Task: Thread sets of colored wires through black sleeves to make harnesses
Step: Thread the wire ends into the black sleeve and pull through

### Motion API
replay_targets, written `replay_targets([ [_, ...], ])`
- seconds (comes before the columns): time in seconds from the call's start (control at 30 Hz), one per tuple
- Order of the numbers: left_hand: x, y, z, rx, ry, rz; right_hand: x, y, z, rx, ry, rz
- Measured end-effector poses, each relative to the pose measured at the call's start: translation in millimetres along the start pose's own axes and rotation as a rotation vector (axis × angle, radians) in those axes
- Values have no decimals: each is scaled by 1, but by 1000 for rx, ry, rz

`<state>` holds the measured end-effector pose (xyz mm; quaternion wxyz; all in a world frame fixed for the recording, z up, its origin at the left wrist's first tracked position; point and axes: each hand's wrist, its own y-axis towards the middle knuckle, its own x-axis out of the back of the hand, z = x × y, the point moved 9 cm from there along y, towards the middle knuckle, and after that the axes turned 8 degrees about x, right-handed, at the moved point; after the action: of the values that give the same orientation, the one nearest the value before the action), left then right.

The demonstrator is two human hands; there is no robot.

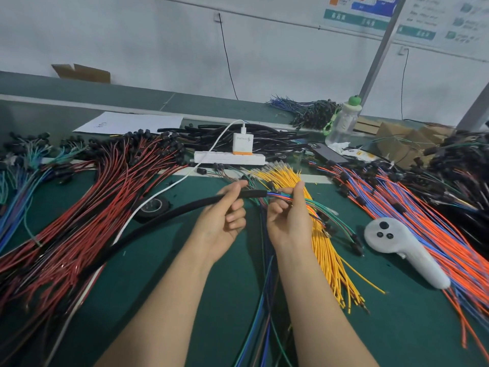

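Note:
A long black sleeve (164,219) runs from the lower left up to the middle of the green table. My left hand (225,215) pinches it near its open right end. A set of colored wires (275,195), blue, green, red and orange, enters that end. My right hand (289,215) grips this wire set just right of the sleeve mouth. The rest of the set hangs down between my forearms toward the bottom edge.
Red wire bundles (105,197) cover the left, yellow wires (325,247) lie under my right hand, orange and blue wires (412,215) fill the right. A white controller (404,255), a tape roll (152,207), a power strip with charger (230,157), spare black sleeves (238,136) and a bottle (344,120) lie around.

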<state>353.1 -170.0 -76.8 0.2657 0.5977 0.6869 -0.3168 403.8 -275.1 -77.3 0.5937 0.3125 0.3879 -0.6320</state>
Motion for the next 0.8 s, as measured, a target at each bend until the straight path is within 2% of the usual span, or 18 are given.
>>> replay_targets([
  [0.1,0,1,0,-50,24,-5,-2,-3,-1,33,-77,7],
  [0.2,-3,1,6,-77,73,-50,-5,-8,-5,121,-303,73],
  [0.3,-4,1,5,-80,26,-79,-11,-12,-13,88,-459,115],
  [0.37,-1,1,1,-76,-43,-90,-10,-10,-15,9,-356,95],
  [0.43,1,1,-3,-76,-99,-92,-8,-7,-11,-48,-122,83],
  [0.5,3,1,-4,-76,-86,-104,-2,-2,-1,-57,82,49],
  [0.57,3,1,-2,-78,-13,-122,2,0,6,-33,143,29],
  [0.63,0,1,4,-85,63,-139,1,-1,6,39,-26,27],
  [0.73,-4,1,13,-77,107,-147,-3,-8,-6,132,-485,67],
  [0.8,-3,1,14,-72,103,-165,-5,-13,-14,115,-589,97],
])
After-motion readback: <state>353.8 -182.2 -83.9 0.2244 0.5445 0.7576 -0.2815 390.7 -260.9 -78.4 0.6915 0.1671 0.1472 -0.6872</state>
